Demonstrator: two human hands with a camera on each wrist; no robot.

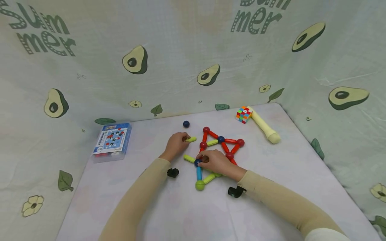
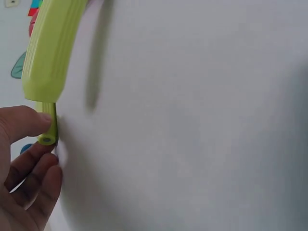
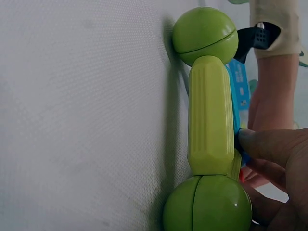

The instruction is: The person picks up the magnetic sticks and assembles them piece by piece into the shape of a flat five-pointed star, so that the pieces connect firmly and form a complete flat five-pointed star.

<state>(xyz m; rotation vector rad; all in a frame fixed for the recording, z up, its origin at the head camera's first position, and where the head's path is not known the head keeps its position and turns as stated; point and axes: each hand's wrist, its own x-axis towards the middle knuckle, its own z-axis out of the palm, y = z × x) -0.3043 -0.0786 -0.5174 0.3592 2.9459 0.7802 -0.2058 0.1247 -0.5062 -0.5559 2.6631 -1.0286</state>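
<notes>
The cloth backdrop point(image 1: 187, 43) carries the word "Summer", split as "Sum" over "mer", at the upper left and again at the upper right, among avocado prints. A clear box point(image 1: 112, 142) with a blue printed label lies at the left of the tabletop point(image 1: 301, 174); its writing is too small to read.

The left hand point(image 1: 176, 144) reaches forward, its fingers point(image 2: 29, 122) pinching the narrow end of a loose yellow-green stick point(image 1: 191, 139) that lies just left of the stick-and-ball figure point(image 1: 219, 147). The right hand point(image 1: 217, 162) rests palm down over the lower part of that figure, fingers curled about a dark blue ball point(image 1: 197, 163) where a light blue stick point(image 1: 199, 173) and green sticks meet; a green ball point(image 1: 199, 185) sits at the near tip. A colour cube point(image 1: 243, 114) and a cream handle point(image 1: 265, 127) lie at the far right, well apart.
</notes>
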